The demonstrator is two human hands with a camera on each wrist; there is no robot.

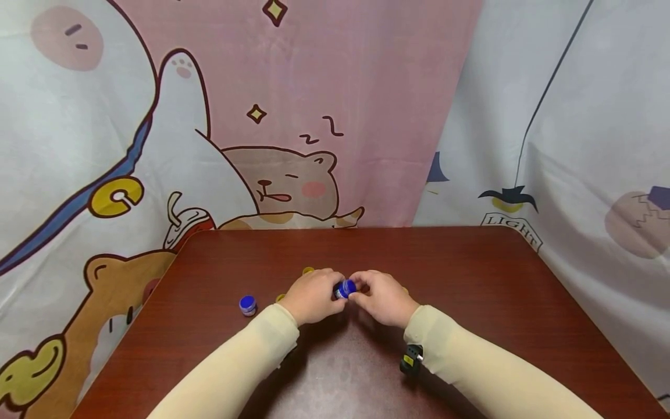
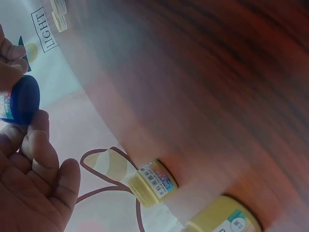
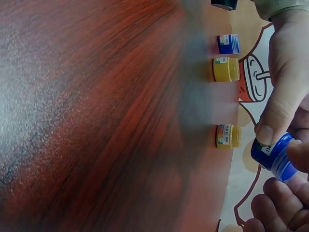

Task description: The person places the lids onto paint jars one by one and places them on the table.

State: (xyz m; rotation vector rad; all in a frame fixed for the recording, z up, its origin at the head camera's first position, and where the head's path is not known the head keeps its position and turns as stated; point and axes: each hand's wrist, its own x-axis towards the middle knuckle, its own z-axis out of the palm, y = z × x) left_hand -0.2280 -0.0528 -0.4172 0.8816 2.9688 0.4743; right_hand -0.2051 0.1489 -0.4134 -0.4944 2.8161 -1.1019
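My left hand (image 1: pixel 314 297) grips a small blue paint jar (image 3: pixel 263 153) with a printed label, held tilted over the table; in the right wrist view the left thumb presses on its side. The jar's dark blue base faces the left wrist view. My right hand (image 1: pixel 384 298) meets it from the other side, thumb and forefinger pinching the blue lid (image 1: pixel 350 285). The remaining right fingers (image 3: pixel 273 200) curl below the lid in the right wrist view. The left hand hides part of the jar in the head view.
A second blue jar (image 1: pixel 248 305) stands upright on the brown table (image 1: pixel 471 273), left of my left hand. Yellow paint jars (image 2: pixel 153 183) stand behind and beside the left hand, partly hidden in the head view. Another yellow jar (image 1: pixel 405 290) peeks out behind the right hand. A cartoon-printed curtain (image 1: pixel 387 116) hangs behind.
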